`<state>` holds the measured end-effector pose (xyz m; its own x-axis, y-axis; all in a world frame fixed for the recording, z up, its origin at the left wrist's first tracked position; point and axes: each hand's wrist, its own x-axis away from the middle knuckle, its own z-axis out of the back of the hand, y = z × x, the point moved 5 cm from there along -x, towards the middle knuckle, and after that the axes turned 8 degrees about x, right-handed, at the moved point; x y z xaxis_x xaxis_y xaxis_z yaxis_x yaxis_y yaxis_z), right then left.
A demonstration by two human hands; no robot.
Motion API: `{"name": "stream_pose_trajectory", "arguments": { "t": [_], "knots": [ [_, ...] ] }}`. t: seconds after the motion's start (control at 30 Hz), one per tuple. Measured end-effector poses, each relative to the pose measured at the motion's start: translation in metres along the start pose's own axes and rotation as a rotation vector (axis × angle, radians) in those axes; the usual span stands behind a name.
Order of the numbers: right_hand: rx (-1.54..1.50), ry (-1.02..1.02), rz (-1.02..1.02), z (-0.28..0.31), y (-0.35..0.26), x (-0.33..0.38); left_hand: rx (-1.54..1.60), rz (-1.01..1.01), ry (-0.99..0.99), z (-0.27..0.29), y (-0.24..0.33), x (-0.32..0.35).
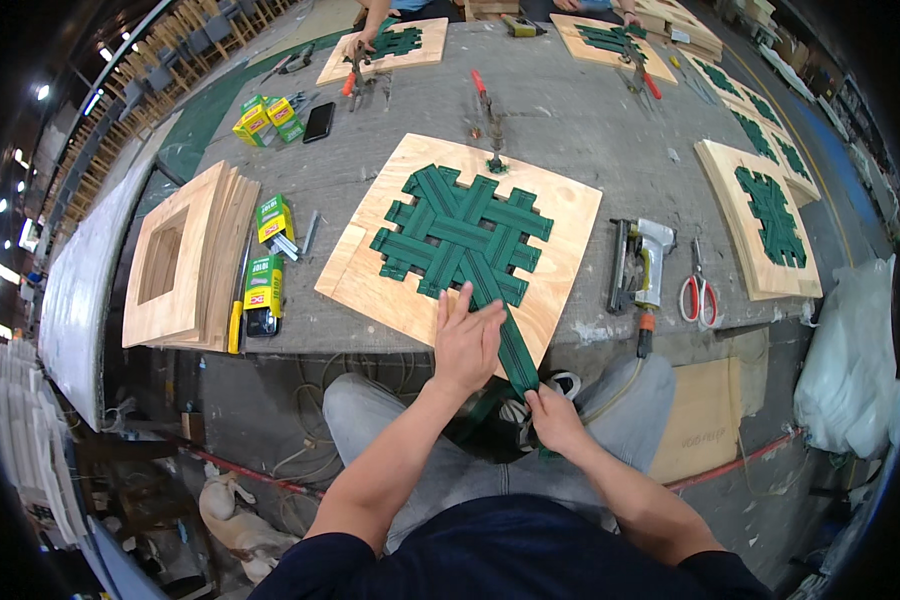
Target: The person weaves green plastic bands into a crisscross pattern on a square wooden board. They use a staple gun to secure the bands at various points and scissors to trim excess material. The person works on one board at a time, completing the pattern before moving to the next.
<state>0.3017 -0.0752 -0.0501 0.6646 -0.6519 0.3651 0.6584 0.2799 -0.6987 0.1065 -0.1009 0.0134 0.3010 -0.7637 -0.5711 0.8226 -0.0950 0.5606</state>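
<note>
A square plywood panel [560, 205] lies on the grey workbench in front of me, with dark green webbing straps [460, 235] woven over its middle opening. One long green strap [515, 345] runs off the panel's near edge toward my lap. My left hand [465, 340] lies flat on the panel's near corner, fingers apart, pressing the strap where it leaves the weave. Below the bench edge, my right hand [553, 418] pinches the strap's free end and holds it taut.
A pneumatic stapler [642, 262] and red-handled scissors [698, 292] lie right of the panel. A stack of wooden frames [185, 255] and green staple boxes [268, 250] sit to the left. More webbed panels [765, 215] and another person's hands [365, 40] are farther along the bench.
</note>
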Motion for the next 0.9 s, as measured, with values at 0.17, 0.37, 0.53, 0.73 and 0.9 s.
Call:
{"name": "stream_pose_trajectory", "arguments": {
  "t": [0.17,0.37,0.53,0.73,0.9],
  "knots": [
    [0.079,-0.039,0.124,0.004,0.012,-0.020,0.380,-0.135,-0.067,0.034,0.036,0.055],
    [-0.018,-0.254,0.162,-0.005,0.027,-0.038,0.356,0.433,-0.483,-0.030,0.022,0.100],
    [0.004,-0.231,0.262,-0.012,0.045,-0.048,0.571,0.403,-0.591,-0.073,0.014,0.086],
    [0.124,-0.260,0.192,-0.016,0.044,-0.053,0.537,0.284,-0.558,-0.073,0.013,0.080],
    [0.213,-0.279,0.049,-0.016,0.048,-0.051,0.599,0.213,-0.403,-0.077,0.017,0.078]
  ]
}}
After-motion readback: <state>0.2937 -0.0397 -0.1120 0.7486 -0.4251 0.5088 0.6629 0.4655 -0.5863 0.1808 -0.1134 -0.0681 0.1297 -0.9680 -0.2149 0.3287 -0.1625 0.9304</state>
